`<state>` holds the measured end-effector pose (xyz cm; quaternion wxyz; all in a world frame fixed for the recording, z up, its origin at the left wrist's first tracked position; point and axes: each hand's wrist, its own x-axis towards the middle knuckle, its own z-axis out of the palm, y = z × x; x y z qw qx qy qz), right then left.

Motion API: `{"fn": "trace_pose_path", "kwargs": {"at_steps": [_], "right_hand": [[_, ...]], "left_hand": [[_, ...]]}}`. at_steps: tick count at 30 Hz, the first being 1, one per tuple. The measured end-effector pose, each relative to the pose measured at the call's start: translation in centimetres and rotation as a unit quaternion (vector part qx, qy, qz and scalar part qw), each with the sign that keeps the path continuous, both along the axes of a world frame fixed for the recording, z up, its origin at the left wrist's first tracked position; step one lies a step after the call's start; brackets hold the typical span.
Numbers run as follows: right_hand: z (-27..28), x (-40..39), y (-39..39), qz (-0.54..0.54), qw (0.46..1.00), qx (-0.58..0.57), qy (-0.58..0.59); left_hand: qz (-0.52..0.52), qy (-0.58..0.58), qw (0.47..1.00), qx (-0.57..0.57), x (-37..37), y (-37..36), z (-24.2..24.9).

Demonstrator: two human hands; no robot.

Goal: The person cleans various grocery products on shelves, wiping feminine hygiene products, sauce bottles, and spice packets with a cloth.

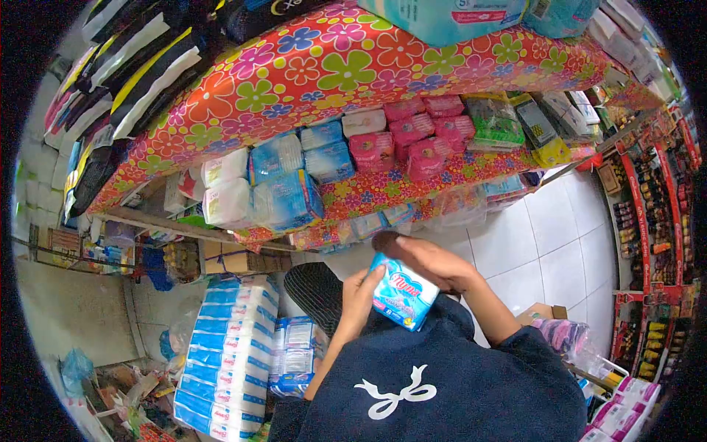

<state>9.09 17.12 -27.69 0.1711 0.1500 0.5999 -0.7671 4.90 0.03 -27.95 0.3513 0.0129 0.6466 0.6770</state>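
Note:
A small blue-and-white pack of sanitary pads (403,292) is tilted in front of my chest. My left hand (359,296) grips its left edge, thumb on the front. At the pack's upper right is my right hand (434,264), its fingers curled near a dark brown rounded thing (387,241). That thing seems to be in my right hand, but I cannot make out its kind. Part of the right palm is hidden behind the pack.
Ahead, a shelf with flowered cloth (353,193) bears blue packs (287,199) and pink packs (431,155). Stacked tissue packs (228,361) stand at lower left, beside a black ribbed item (313,291). A rack of small bottles (652,221) lines the right side of the tiled floor (508,254).

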Motion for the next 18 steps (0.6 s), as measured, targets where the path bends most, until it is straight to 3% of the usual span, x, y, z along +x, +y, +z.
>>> {"fn": "trace_pose_path", "kwargs": {"at_steps": [1,4,5,6,8,9,12,13,14,16,17,18], "right_hand": [[-0.2,-0.1,-0.3,-0.025,0.990,-0.128,-0.056],[1.3,1.8,-1.5,-0.148,0.973,-0.122,-0.130],[-0.1,2.1,-2.1,-0.153,0.929,-0.298,-0.160],[0.0,2.6,-2.5,-0.178,0.927,-0.289,-0.160],[3.8,2.5,-3.9,-0.230,0.922,-0.271,-0.157],[2.7,2.4,-4.5,-0.256,0.910,-0.317,-0.073],[0.7,2.3,-5.8,-0.290,0.912,-0.289,-0.010],[1.2,2.2,-6.3,-0.272,0.928,-0.251,0.031],[1.8,2.3,-6.7,-0.275,0.927,-0.245,0.077],[3.1,1.8,-7.1,-0.197,0.934,-0.149,0.257],[2.8,1.5,-6.4,-0.156,0.926,0.023,0.342],[3.0,1.1,-5.7,-0.127,0.914,0.080,0.376]], "left_hand": [[0.027,-0.010,0.999,0.026,-0.3,-0.1,0.2],[0.087,-0.013,0.989,0.121,-1.6,-0.8,0.9],[0.086,0.059,0.986,0.129,-2.3,-1.2,0.2],[0.084,0.130,0.978,0.137,-2.9,-1.5,-0.6],[0.014,0.314,0.949,-0.037,-3.5,-1.6,0.6],[-0.024,0.395,0.909,-0.126,-3.5,-1.7,1.3],[-0.018,0.347,0.929,-0.129,-2.1,-1.7,2.2],[-0.037,0.283,0.952,-0.113,-1.5,-1.9,2.6],[-0.030,0.254,0.966,-0.033,-1.1,-1.9,2.5],[-0.016,0.192,0.973,0.126,-0.5,-1.7,2.3],[-0.019,0.142,0.975,0.167,-0.5,-1.6,2.6],[-0.012,0.101,0.973,0.205,-0.1,-1.4,3.2]]}}
